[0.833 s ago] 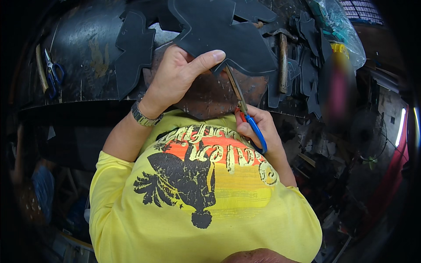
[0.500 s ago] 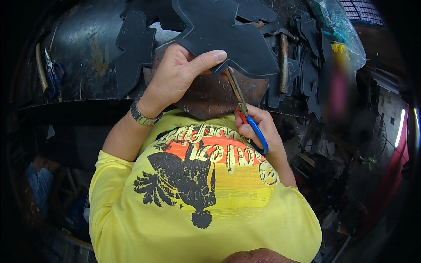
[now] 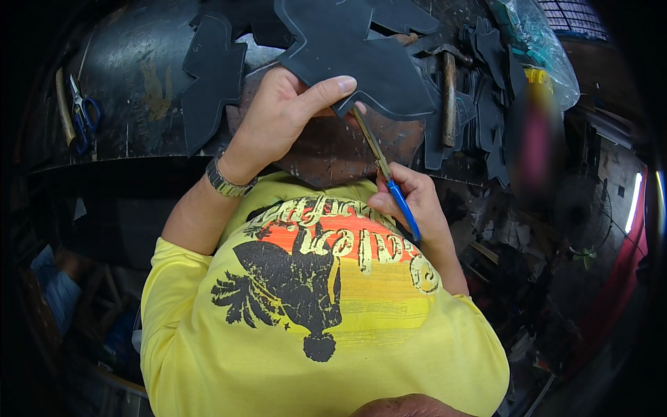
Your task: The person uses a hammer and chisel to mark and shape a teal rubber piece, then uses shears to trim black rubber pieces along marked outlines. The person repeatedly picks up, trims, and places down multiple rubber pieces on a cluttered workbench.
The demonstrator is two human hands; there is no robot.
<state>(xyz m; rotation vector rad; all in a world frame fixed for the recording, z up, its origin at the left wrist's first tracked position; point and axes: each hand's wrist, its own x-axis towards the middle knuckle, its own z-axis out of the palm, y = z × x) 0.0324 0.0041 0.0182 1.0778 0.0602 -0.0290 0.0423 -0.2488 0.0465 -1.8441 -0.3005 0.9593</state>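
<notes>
My left hand (image 3: 285, 111) pinches the near corner of a black sheet piece (image 3: 354, 59), thumb on top and fingers mostly hidden beneath it. A pale line follows the piece's outline. My right hand (image 3: 413, 198) is closed on the blue handle of a pair of scissors (image 3: 401, 208). The blades point up and left, and their tips are at the piece's near edge, just beside my left thumb. Under the piece lies a worn brown board (image 3: 326, 153) at the table's front edge.
Another black cut piece (image 3: 208, 87) lies left of my hand. Farther left are blue-handled scissors (image 3: 85, 115) and a wooden stick (image 3: 65, 104). On the right are a hammer (image 3: 449, 97), stacked black pieces (image 3: 490, 104) and a clear plastic bag (image 3: 545, 48).
The scissors have turned in my right hand, so their handle now shows edge-on and its red part is out of sight. The black piece has shifted slightly left.
</notes>
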